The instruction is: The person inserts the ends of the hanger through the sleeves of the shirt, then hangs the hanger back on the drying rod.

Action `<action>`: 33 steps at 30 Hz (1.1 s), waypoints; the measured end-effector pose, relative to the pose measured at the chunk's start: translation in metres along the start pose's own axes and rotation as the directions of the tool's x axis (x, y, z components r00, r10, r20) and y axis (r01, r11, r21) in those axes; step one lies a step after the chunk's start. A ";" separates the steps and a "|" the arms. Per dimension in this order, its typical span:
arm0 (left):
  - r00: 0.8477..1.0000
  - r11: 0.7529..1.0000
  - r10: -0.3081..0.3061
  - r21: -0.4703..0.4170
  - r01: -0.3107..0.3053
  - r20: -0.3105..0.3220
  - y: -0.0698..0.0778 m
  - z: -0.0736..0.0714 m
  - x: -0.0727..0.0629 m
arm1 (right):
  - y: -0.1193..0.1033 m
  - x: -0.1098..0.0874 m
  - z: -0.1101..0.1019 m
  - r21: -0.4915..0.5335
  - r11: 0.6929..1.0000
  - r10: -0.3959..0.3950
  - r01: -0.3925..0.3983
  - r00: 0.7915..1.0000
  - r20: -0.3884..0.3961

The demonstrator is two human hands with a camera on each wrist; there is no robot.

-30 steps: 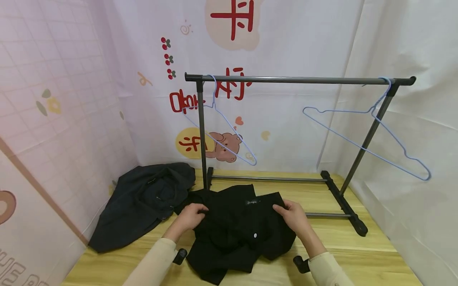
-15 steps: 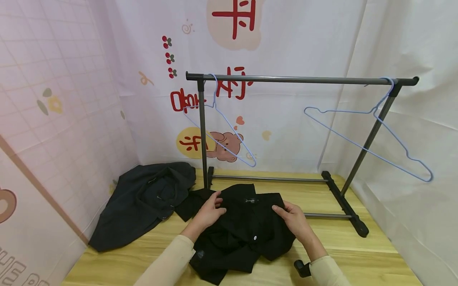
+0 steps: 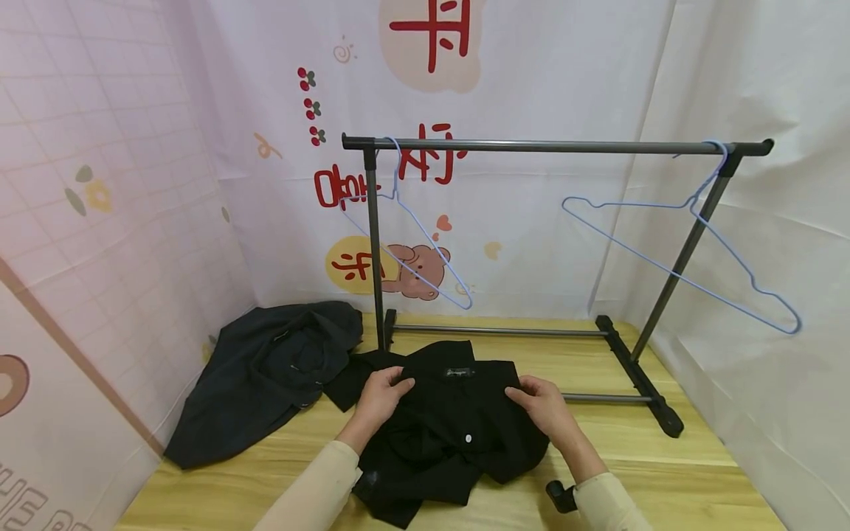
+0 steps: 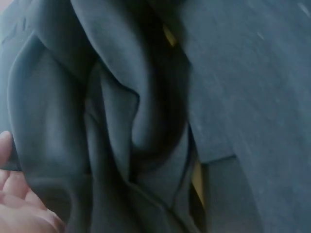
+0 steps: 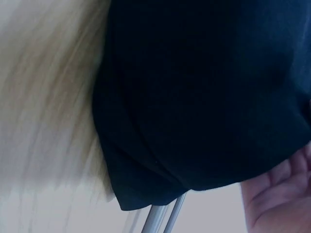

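Observation:
A black garment (image 3: 458, 413) lies bunched on the table, with a label at its upper edge and a white button lower down. Its exact kind is unclear. My left hand (image 3: 378, 402) pinches the upper edge left of the label. At the right end of that edge, my right hand (image 3: 546, 408) pinches the cloth between thumb and fingers. Loose folds of the black cloth (image 4: 121, 107) fill the left wrist view, where part of the left hand (image 4: 22, 206) shows low at the left. In the right wrist view the right hand (image 5: 282, 199) is partly behind the cloth.
A dark grey garment (image 3: 265, 376) lies to the left, touching the black one. Behind stands a metal clothes rack (image 3: 531, 147) bearing a left blue hanger (image 3: 432, 240) and a right blue hanger (image 3: 677, 276). A curtain wall closes off the back.
My left hand has let go of the cloth further left, moved right and up, and now pinches the upper edge. The label edge is straighter. My right hand has kept its hold.

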State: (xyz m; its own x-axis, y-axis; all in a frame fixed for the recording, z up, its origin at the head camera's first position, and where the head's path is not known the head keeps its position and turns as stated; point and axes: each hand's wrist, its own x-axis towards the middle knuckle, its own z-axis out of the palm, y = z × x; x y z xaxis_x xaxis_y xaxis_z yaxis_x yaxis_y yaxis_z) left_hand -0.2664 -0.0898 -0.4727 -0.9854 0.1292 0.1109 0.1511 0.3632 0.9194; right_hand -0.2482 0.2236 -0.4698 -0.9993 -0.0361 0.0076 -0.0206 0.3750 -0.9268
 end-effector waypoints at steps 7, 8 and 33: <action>1.000 1.000 0.005 0.022 -0.005 0.003 -0.006 -0.002 -0.001 | 0.002 0.000 -0.004 -0.026 0.999 0.023 -0.025 0.998 -0.064; 1.000 1.000 0.008 0.024 -0.008 0.004 -0.007 -0.002 -0.001 | 0.002 0.000 -0.005 -0.024 0.999 0.022 -0.023 0.998 -0.065; 0.998 0.998 0.063 -0.020 -0.063 -0.012 -0.015 0.002 -0.001 | -0.031 0.009 -0.096 -0.484 0.871 -0.271 0.085 0.905 -0.328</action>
State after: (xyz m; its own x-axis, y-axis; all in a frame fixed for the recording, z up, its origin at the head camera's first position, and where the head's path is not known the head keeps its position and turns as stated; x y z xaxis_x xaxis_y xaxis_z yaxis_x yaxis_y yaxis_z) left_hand -0.2680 -0.0937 -0.4870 -0.9749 0.1407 0.1727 0.2111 0.3355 0.9181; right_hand -0.2593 0.3009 -0.4051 -0.9091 0.1694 0.3806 -0.1179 0.7717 -0.6250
